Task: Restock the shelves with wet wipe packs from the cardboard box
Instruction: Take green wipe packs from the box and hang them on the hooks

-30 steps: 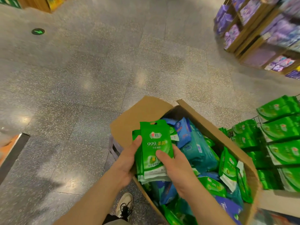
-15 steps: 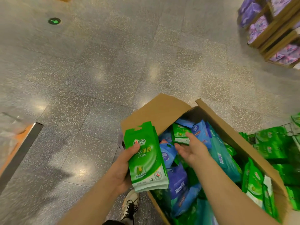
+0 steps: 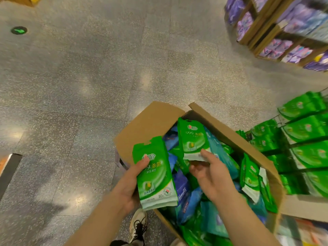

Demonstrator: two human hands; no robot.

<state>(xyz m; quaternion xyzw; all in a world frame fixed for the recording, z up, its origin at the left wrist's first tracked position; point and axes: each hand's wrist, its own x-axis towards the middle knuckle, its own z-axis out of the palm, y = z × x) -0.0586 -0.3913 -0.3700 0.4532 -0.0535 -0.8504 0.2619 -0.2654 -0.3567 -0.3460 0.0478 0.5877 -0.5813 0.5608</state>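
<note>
Green packs everywhere. Left hand (image 3: 130, 185) grips a stack (image 3: 156, 174) of green wipe packs just over the box's (image 3: 150, 121) near edge, thumb on front. Right hand (image 3: 211, 176) pinches another green pack (image 3: 193, 141) by its bottom, held above the box. Shelf (image 3: 305, 139) on the right holds more.

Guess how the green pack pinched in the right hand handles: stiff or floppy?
Probably floppy: the green pack is a thin soft pouch, held by the right hand at its bottom edge. Glossy film probably slips. Likely light, since a pinch lifts it.
</note>
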